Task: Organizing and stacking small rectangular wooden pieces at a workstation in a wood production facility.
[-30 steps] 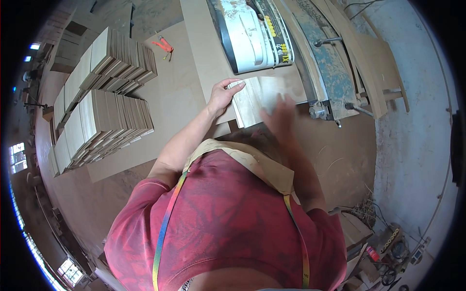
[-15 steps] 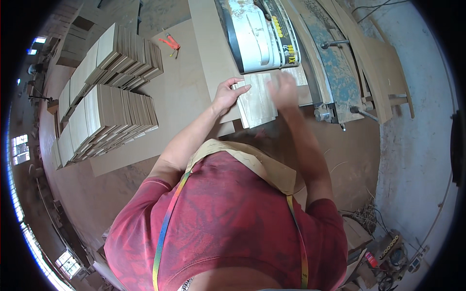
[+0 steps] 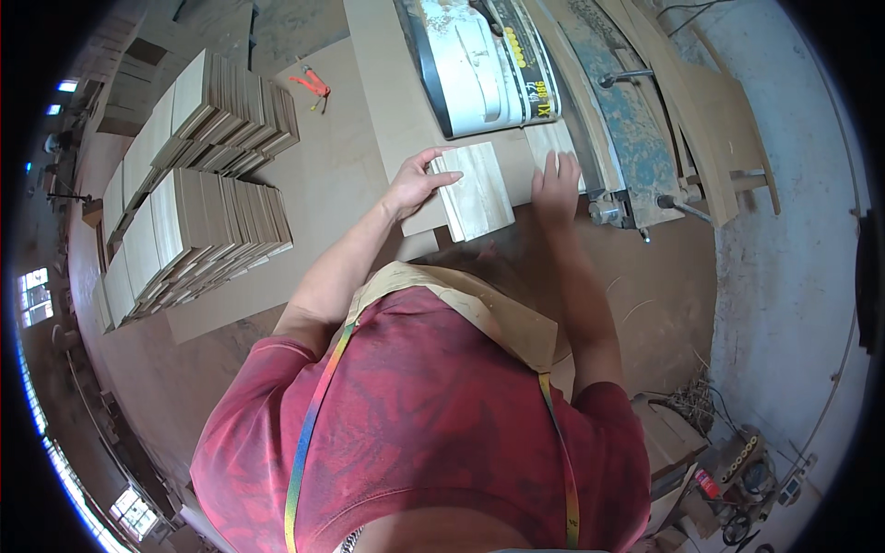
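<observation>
My left hand [image 3: 420, 187] is closed round the left edge of a short stack of pale wooden boards [image 3: 479, 192], its thumb on top. The stack slants a little, and its lower boards show along the left side. To the right, my right hand [image 3: 557, 187] reaches forward with fingers stretched out over the near end of another pale wooden board [image 3: 548, 140]. That board comes out from beside a white machine housing [image 3: 475, 69]. Whether my right fingertips press on the board cannot be made out.
Layered stacks of wooden boards [image 3: 217, 207] stand at the left on a large brown sheet [image 3: 332, 120]. Orange-handled pliers [image 3: 312, 85] lie beyond them. A worn blue metal machine part [image 3: 613, 120] with levers [image 3: 684, 206] rises at the right, near a pale wall [image 3: 784, 230].
My right hand has moved off the stack, rightward and slightly nearer to me, over to the other board. My left hand still holds the stack.
</observation>
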`<state>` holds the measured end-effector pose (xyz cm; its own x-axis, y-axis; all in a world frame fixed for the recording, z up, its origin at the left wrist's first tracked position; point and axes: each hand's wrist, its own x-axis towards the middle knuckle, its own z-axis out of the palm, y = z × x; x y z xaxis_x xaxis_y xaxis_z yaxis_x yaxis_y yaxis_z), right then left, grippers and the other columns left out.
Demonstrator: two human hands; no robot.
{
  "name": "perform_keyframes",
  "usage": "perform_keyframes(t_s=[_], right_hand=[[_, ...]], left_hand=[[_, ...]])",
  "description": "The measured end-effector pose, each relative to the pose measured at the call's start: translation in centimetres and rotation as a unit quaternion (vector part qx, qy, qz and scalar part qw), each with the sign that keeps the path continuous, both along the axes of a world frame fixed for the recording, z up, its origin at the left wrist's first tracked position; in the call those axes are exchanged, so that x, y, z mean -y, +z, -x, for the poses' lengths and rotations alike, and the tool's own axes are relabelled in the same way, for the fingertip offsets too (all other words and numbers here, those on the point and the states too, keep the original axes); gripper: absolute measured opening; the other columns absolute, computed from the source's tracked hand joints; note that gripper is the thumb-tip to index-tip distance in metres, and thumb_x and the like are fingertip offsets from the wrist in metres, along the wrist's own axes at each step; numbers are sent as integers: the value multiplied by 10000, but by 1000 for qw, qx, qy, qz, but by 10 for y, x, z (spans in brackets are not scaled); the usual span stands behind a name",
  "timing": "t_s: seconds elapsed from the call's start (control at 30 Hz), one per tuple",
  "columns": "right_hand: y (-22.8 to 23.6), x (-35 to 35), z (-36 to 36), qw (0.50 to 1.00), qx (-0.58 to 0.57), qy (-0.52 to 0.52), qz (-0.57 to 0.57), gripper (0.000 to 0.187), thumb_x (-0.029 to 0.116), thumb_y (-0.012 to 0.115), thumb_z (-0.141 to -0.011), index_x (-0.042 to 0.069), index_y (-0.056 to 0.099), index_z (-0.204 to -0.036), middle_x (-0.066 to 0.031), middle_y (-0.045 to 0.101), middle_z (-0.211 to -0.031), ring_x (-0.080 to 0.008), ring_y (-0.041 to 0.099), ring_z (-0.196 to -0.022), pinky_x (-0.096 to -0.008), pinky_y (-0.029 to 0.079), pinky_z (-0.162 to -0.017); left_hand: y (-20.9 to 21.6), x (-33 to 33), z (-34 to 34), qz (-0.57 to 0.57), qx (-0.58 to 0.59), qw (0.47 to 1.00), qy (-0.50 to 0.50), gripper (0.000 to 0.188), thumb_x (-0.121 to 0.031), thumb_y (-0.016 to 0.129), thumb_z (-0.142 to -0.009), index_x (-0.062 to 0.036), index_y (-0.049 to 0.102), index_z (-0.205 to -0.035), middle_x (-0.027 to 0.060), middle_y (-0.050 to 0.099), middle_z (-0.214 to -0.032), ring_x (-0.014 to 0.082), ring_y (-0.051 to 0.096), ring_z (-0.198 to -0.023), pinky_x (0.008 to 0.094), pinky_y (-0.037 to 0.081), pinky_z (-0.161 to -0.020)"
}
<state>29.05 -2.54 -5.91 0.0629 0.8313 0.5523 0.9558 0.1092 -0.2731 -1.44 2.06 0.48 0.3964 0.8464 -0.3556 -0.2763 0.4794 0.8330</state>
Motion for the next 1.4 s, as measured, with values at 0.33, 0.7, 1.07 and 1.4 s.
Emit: perform_keyframes(t_s=[0.33, 0.7, 1.07, 1.4], right_hand=[[51, 39, 92, 987, -81, 76, 112, 715, 361, 889, -839, -42, 649, -1378, -318, 601, -1374, -476, 599, -1202, -536, 528, -1034], [2, 47, -5, 999, 13, -24, 42, 690, 251, 821, -872, -49, 579, -1444, -304, 569, -1455, -493, 583, -1222, -540, 531, -1043], [55, 40, 88, 982, -107, 61, 143, 652, 268, 817, -898, -59, 591, -1416, -276, 572, -1443, -487, 588, -1214, -530, 541, -1023], [36, 77, 15, 995, -28, -37, 87, 674, 258, 831, -883, -42, 602, -1442, -275, 578, -1431, -484, 582, -1264, -500, 527, -1059]], left_hand=[[-19, 2, -21, -22, -158, 986, 49, 432, 3, 839, -937, -11, 711, -1349, 101, 768, -1128, 184, 746, -919, 305, 630, -889], [-10, 0, 3, -17, -12, 999, -24, 482, 2, 874, -896, -1, 709, -1349, 117, 773, -1152, 206, 759, -943, 315, 638, -923], [-14, -4, -18, -22, -138, 988, 59, 425, -3, 877, -903, 22, 723, -1298, 142, 765, -1137, 206, 757, -902, 306, 655, -855], [-12, -3, -9, -3, -77, 996, 40, 334, -56, 892, -915, 34, 752, -1204, 128, 768, -1043, 175, 736, -851, 282, 637, -805]])
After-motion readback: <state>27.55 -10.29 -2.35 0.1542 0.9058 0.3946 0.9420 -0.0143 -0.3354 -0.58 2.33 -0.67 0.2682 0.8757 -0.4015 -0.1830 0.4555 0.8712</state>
